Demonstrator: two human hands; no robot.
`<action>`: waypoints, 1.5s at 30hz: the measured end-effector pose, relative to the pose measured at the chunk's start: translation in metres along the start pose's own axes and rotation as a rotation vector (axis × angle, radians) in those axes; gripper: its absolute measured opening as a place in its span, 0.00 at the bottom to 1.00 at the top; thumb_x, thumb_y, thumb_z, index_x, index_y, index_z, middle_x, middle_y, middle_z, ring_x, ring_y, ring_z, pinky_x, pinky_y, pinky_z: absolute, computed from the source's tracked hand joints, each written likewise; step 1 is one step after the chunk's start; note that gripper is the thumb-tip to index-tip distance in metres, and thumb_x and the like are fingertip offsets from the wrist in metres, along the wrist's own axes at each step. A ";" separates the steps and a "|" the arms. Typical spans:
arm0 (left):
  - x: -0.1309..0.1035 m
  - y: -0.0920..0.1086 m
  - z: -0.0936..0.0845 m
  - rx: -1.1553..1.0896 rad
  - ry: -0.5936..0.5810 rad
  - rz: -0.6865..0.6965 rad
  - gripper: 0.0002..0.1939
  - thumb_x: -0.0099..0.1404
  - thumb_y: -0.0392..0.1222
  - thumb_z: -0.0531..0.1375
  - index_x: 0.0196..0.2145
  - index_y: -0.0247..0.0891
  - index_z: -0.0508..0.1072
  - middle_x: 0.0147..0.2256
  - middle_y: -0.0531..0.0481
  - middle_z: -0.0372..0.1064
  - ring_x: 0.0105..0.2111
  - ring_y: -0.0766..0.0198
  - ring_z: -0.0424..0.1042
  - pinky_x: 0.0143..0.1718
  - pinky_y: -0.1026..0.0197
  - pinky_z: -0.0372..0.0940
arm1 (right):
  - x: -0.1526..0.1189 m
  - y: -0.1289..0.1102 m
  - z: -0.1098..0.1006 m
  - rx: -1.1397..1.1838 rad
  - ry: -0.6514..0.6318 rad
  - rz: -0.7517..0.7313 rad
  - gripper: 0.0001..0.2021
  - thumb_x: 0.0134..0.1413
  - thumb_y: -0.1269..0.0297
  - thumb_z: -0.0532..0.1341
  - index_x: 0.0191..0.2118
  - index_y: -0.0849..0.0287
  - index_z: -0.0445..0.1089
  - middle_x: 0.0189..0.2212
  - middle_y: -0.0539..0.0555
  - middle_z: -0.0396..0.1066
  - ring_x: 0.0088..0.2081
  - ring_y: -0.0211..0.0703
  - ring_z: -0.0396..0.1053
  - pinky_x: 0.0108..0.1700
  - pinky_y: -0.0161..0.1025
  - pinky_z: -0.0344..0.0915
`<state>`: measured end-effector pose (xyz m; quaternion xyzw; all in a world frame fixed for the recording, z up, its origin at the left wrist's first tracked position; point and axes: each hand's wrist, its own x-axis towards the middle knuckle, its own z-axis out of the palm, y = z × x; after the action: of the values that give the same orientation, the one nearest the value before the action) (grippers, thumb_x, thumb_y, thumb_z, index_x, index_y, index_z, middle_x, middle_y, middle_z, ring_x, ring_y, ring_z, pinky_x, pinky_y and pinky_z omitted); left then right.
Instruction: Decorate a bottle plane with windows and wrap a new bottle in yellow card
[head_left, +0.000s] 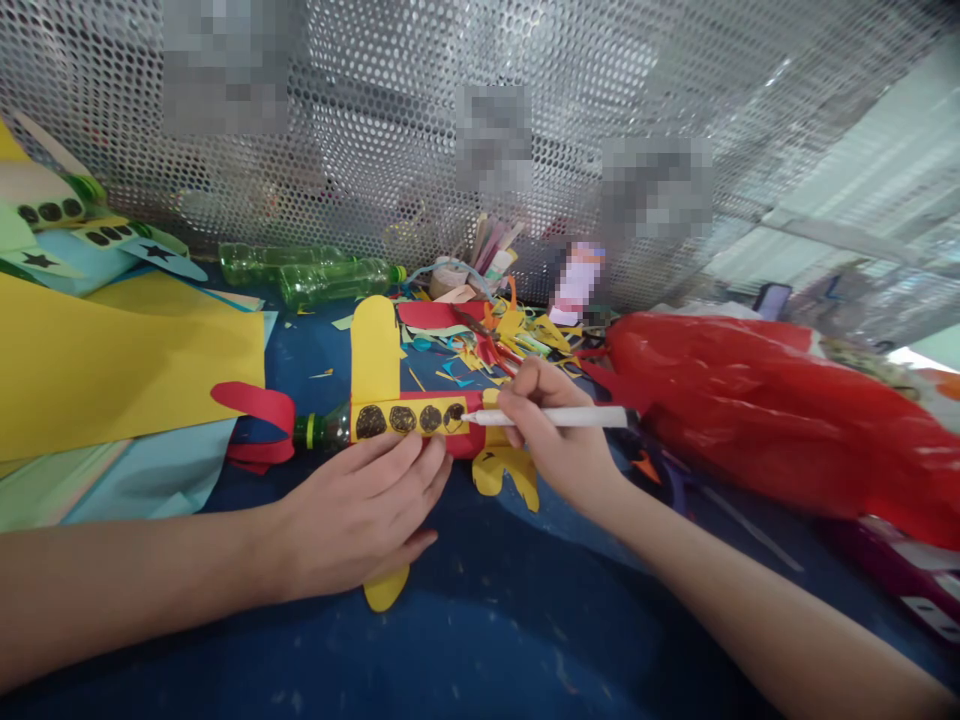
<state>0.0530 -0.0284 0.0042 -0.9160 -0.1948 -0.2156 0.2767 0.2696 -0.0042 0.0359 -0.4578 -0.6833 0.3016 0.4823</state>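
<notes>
Bottle: one bottle [463, 446] in red paper lies on its side in the middle of the frame, on the blue table [540, 630]; its green cap [319, 432] points to the left.
Left hand [367, 510]: it is open, the fingers stretched and laid on the near side of the bottle, below the circles.
Right hand [559, 425]: it is closed around a white marker [589, 417], gripping it like for writing.
Marker tip: it is at the fourth of four black circles [403, 418] on a yellow strip [417, 418]; this circle is only partly filled, the other three are dark.
Paper parts: a yellow wing [376, 350] stands out above the bottle, a yellow tail [506, 478] is at its right end, and red loops [259, 400] are beside the cap.
Left of frame: a big yellow sheet [135, 350] lies over light blue paper [161, 470].
Upper middle: two green bottles [337, 280] lie near many paper scraps [480, 350].
Right of frame: a red plastic bag [757, 410] lies on the table.
</notes>
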 end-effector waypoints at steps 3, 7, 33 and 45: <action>0.000 0.000 0.001 -0.011 0.012 0.002 0.21 0.70 0.48 0.50 0.50 0.30 0.71 0.51 0.46 0.71 0.51 0.58 0.66 0.55 0.56 0.57 | 0.000 0.000 0.001 -0.001 0.009 0.001 0.12 0.54 0.68 0.57 0.23 0.55 0.53 0.14 0.41 0.54 0.16 0.31 0.52 0.19 0.33 0.48; 0.000 0.000 0.001 -0.006 0.014 0.004 0.21 0.69 0.48 0.51 0.50 0.30 0.71 0.51 0.46 0.71 0.51 0.58 0.66 0.55 0.56 0.57 | -0.001 0.000 0.002 -0.012 0.009 0.002 0.12 0.54 0.68 0.57 0.23 0.55 0.54 0.13 0.42 0.53 0.16 0.31 0.51 0.19 0.33 0.48; -0.002 0.001 0.002 -0.002 0.017 0.004 0.22 0.70 0.49 0.50 0.51 0.30 0.71 0.51 0.46 0.70 0.52 0.58 0.65 0.56 0.56 0.57 | -0.001 0.001 0.002 0.047 -0.027 -0.034 0.13 0.54 0.70 0.57 0.23 0.55 0.54 0.14 0.42 0.55 0.16 0.31 0.52 0.18 0.33 0.48; 0.000 0.000 0.002 -0.002 0.014 0.005 0.22 0.70 0.48 0.50 0.51 0.30 0.71 0.51 0.46 0.70 0.51 0.58 0.66 0.56 0.56 0.58 | -0.001 0.000 0.002 0.017 -0.032 -0.028 0.12 0.55 0.69 0.57 0.23 0.55 0.54 0.14 0.42 0.55 0.16 0.31 0.52 0.18 0.33 0.48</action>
<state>0.0535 -0.0272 0.0022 -0.9152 -0.1903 -0.2217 0.2777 0.2678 -0.0053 0.0345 -0.4391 -0.6947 0.3080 0.4794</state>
